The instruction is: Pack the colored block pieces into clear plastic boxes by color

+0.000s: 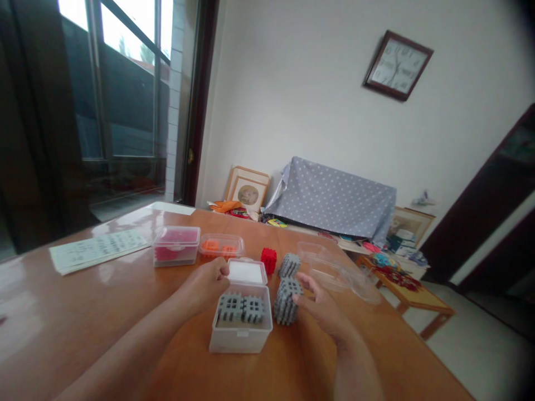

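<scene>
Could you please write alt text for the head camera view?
A person's right hand touches a stack of grey notched pieces on a wooden table, beside an open box holding more grey pieces; the left hand is curled by the box's lid. Farther back are a red block, orange pieces in a clear container and a lidded pink-filled box.

On the tabletop, an open box is set near the front, with interlocking pieces held inside and its lid folded out behind. Just to its right, a near stack is placed before a far stack; left of the latter, a block is set. Behind the lid, leftward in order, a tub, a closed box and paper sheets are laid.
</scene>
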{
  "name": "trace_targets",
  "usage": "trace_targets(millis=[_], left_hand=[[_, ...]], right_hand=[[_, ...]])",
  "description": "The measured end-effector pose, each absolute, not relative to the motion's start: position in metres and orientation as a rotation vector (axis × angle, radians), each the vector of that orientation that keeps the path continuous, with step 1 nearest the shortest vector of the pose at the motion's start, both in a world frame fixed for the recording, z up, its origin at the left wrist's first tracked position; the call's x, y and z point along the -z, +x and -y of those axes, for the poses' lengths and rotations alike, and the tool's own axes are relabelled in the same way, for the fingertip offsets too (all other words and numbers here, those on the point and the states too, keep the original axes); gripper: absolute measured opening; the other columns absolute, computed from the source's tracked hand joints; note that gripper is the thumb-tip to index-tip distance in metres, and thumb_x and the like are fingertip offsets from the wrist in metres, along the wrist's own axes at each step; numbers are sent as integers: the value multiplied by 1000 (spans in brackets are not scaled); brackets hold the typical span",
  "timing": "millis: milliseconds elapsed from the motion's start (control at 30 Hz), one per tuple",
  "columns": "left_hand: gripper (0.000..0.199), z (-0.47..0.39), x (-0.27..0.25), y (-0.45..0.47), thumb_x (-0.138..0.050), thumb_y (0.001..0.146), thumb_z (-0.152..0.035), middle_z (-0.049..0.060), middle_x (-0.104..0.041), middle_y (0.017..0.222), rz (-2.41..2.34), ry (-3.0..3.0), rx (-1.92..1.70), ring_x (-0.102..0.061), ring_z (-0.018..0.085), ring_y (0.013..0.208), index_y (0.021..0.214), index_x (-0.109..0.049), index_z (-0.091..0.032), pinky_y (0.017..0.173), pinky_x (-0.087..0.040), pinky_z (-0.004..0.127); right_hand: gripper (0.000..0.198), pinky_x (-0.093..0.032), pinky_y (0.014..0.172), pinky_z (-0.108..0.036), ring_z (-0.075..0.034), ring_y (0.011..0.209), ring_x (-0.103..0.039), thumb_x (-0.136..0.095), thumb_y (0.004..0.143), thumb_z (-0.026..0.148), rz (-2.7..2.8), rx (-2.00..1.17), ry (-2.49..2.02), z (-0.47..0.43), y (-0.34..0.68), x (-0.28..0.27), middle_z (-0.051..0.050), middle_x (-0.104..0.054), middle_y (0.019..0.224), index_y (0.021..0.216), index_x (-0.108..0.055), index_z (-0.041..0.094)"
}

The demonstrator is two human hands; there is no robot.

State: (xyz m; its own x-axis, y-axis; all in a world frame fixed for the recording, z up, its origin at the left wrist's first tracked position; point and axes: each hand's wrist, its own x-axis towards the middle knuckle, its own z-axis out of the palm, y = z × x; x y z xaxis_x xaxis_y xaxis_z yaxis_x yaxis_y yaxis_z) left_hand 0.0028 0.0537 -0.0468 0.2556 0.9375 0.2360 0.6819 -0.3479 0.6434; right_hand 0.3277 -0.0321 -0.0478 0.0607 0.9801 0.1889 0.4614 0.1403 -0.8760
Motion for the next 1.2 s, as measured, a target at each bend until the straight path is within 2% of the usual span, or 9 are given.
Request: trace_targets(millis=[367, 500, 633, 733, 867, 967, 1200], left_hand=[[8, -52, 45, 3, -50, 77, -14, -4, -58, 67, -1471, 2115, -810, -53, 15, 64, 80, -52, -21, 56, -24, 25], [7, -49, 41, 3, -52, 78, -14, -4, -56, 67, -1484, 2097, -789, -52, 15, 64, 80, -52, -21, 56, -24, 25], [6, -42, 30, 3, -55, 80, -18, -1, -62, 74, -1541, 2117, -792, -56, 16, 68, 85, -56, -21, 58, -26, 26], [9, -32, 18, 6, -56, 84, -22, 2, -67, 85, -1486, 2145, -919, -59, 18, 76, 93, -60, -21, 64, -34, 26], [23, -14, 5, 14, -65, 83, -29, 6, -69, 109, -1134, 2230, -961, -62, 22, 97, 105, -64, -22, 83, -46, 30], [37, -5, 3, 20, -74, 78, -29, 7, -67, 124, -960, 2293, -909, -58, 26, 114, 114, -66, -24, 97, -44, 35], [35, -5, 12, 26, -76, 76, -27, 3, -69, 113, -991, 2322, -900, -59, 25, 109, 110, -69, -28, 95, -42, 34]], right_hand=[[57, -50, 102, -50, -31, 125, -60, -71, 82, 48, 1542, -791, -1470, 36, 325, 41, -11, -66, 133, 132, -61, 21], [56, -51, 100, -51, -32, 119, -63, -72, 81, 50, 1519, -689, -1460, 38, 326, 35, -11, -67, 132, 128, -63, 22], [54, -45, 107, -53, -33, 132, -54, -71, 81, 53, 1589, -487, -1467, 41, 315, 28, -9, -60, 142, 127, -63, 26], [55, -38, 114, -53, -32, 139, -46, -74, 80, 52, 1734, -359, -1447, 43, 294, 23, -9, -52, 150, 128, -63, 27], [55, -33, 118, -54, -33, 144, -42, -77, 79, 49, 1871, -270, -1424, 46, 268, 21, -10, -47, 154, 128, -64, 28], [55, -32, 118, -57, -34, 147, -37, -77, 80, 50, 1914, -265, -1436, 46, 260, 21, -9, -44, 157, 129, -64, 30], [60, -29, 119, -60, -35, 150, -32, -76, 80, 55, 1925, -265, -1421, 43, 262, 25, -9, -44, 158, 133, -62, 30]])
